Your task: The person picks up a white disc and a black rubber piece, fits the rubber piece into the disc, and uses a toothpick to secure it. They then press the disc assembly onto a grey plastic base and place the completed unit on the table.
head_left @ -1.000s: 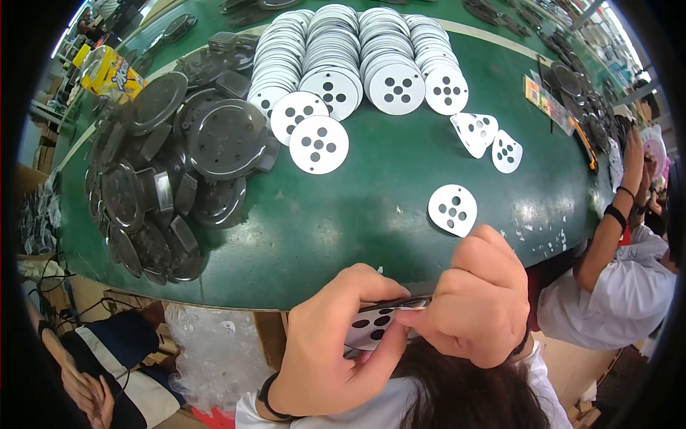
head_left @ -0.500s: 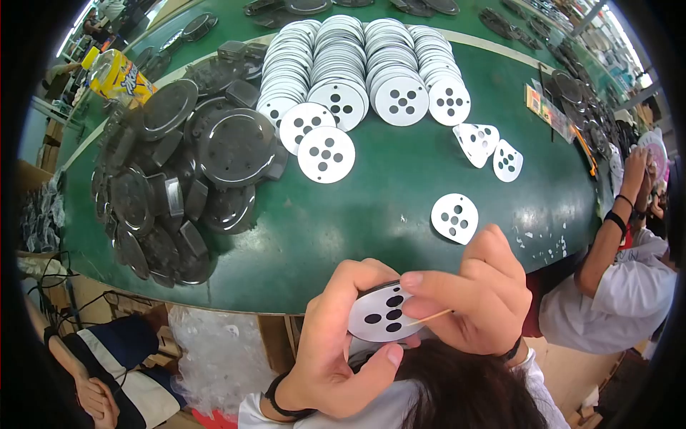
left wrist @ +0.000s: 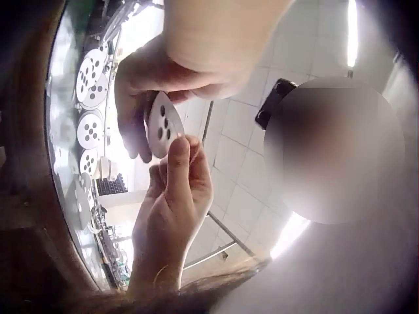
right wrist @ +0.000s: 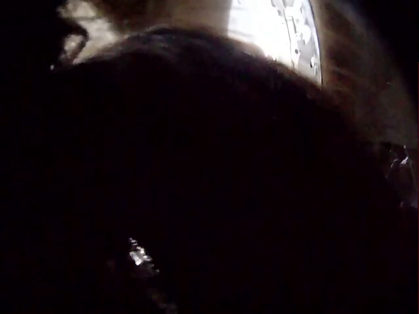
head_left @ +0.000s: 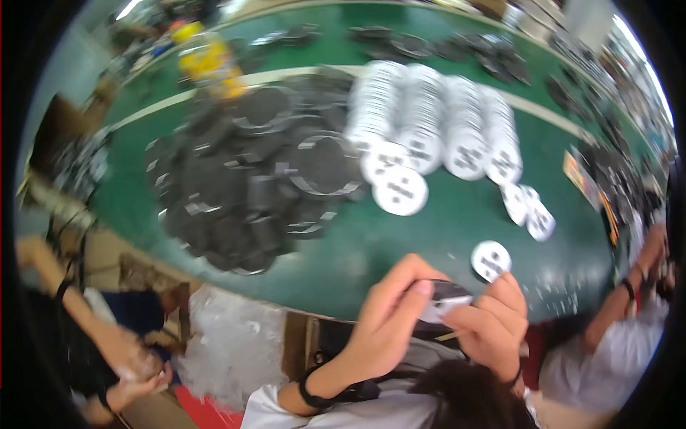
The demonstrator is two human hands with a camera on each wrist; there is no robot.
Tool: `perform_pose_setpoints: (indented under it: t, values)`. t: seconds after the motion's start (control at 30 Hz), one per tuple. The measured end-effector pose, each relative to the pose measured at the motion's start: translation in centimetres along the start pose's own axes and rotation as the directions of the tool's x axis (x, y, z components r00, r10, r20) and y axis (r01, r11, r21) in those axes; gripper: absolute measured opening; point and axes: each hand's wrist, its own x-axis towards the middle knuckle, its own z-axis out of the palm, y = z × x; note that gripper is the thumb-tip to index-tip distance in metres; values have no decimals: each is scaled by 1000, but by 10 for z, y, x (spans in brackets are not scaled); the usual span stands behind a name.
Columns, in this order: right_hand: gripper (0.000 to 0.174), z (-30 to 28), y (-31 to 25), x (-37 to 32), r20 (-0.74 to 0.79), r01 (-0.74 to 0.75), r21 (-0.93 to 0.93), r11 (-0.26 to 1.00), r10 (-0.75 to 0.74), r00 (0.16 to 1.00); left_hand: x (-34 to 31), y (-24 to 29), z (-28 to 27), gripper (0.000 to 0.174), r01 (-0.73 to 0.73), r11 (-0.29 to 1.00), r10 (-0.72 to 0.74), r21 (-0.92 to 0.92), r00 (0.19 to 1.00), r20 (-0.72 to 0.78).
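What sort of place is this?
Probably a factory assembly or hand-finishing area: rows of spotted white discs, a big heap of dark, glossy parts, and other people's arms at either side of the long green table.

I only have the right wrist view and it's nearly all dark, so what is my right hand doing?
Observer: In the head view, the right hand appears to pinch a thin stick, though that picture is blurred.
Operator: And the left hand, what's it got?
Observer: The left hand holds a tilted white disc with dark holes.
Operator: What's the big stuff on the left side of the table?
Observer: A pile of dark, glossy parts lies on the green table, left of the rows of white discs.
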Motion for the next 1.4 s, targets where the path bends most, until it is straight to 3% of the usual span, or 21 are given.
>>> perform_pose_setpoints:
  t: [0.07,0.13,0.2,0.27,0.33,0.37,0.53,0.6,0.63,0.67,0.73,0.8,0.87,0.93,1.0,1.07,1.17,1.23,1.4]
  values:
    - [15,-3,-5,-13,5,-135,90,987,135,991,3,-9,-4,18,5,970,-23,-244,997,-68]
    - [4,-10,1,-30,69,-220,202,954,210,975,4,-23,-12,15,-74,846,-9,-527,988,-154]
    - [27,-7,18,-56,-37,-318,259,912,339,940,4,-17,-17,14,-188,751,-22,-633,951,-309]
    - [22,-10,52,-80,-99,-480,320,817,533,840,1,-20,-32,15,-264,772,6,-577,912,-410]
    - [28,-22,68,-73,104,-629,159,761,621,777,-4,-20,-44,12,-304,803,73,-513,903,-423]
    - [19,-8,66,-60,-109,-526,-36,850,520,847,-8,-15,-44,14,-295,825,73,-482,902,-426]
    - [20,-27,96,-74,-77,-558,-77,826,553,829,-10,-34,-34,14,-295,864,156,-409,927,-340]
    - [18,-20,92,-68,-252,-332,-419,845,243,937,-10,-38,-28,14,-270,861,138,-431,940,-313]
    - [15,-18,88,-66,-297,-336,-486,807,209,932,-10,-41,-24,14,-264,860,140,-437,945,-296]
    - [15,-22,83,-64,-313,-345,-499,795,206,927,-11,-45,-22,14,-272,860,148,-431,943,-299]
    - [12,-31,71,-58,-91,-309,-418,854,299,950,-9,-42,-22,14,-280,861,174,-425,947,-270]
    - [12,-20,51,-48,-221,-349,-508,787,273,936,-12,-38,-23,14,-262,903,159,-341,940,-303]
    - [15,-21,45,-42,-183,-372,-341,864,327,927,-13,-34,-23,15,-243,924,147,-297,939,-310]
    - [21,-17,31,-27,-143,-452,77,889,459,877,-13,-36,-22,15,-274,910,183,-311,938,-293]
    - [17,-16,37,-38,-50,-546,108,831,553,832,-14,-34,-22,16,-263,926,193,-272,947,-256]
    - [11,0,31,-35,-154,-563,209,799,596,788,-12,-35,-20,16,-262,937,208,-229,949,-235]
    - [12,1,35,-41,-89,-493,252,833,527,845,-12,-38,-17,16,-232,954,191,-191,958,-212]
    - [16,9,26,-39,-84,-509,514,690,631,771,-11,-41,-15,16,-229,955,190,-189,960,-207]
    - [13,14,11,-24,3,-549,605,577,687,727,-9,-45,-13,15,-240,954,196,-179,952,-235]
